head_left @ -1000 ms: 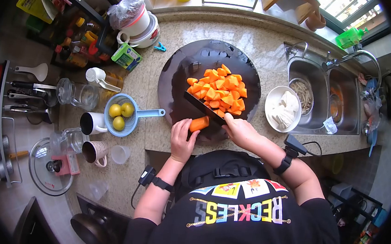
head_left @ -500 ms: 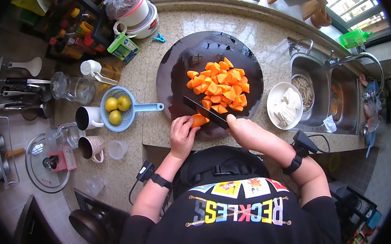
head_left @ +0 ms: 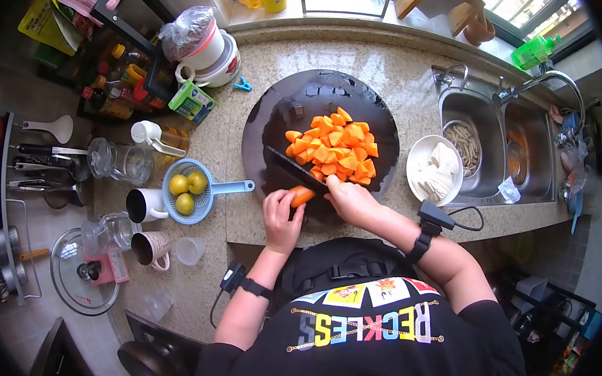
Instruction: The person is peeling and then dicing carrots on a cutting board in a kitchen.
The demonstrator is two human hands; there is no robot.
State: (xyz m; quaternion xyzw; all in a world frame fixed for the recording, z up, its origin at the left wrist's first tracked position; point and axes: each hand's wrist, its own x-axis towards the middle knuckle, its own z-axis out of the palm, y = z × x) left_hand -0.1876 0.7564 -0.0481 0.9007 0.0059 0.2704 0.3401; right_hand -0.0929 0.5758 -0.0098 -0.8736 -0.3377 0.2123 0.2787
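A round dark cutting board (head_left: pixel 263 124) lies on the counter with a heap of orange carrot chunks (head_left: pixel 337 144) in its middle. At the board's near edge, the fingers of my left hand (head_left: pixel 282 222) are closed on a carrot piece (head_left: pixel 303 196). My right hand (head_left: pixel 350 201) is wrapped round the handle of a black kitchen knife (head_left: pixel 291 166). Its blade slants up and left, between the carrot piece and the heap, just beyond my left fingertips.
Right of the board stands a white bowl (head_left: pixel 414 176) with white pieces, beside a double sink (head_left: pixel 493 137). To the left are a blue colander (head_left: pixel 202 208) holding yellow-green fruit, a white mug (head_left: pixel 148 205), a patterned mug (head_left: pixel 152 249) and a glass lid (head_left: pixel 66 289).
The knife and my right hand have moved left across the board, and the blade lies further over the carrot's left side. My left hand keeps its hold. The whole view has shifted slightly.
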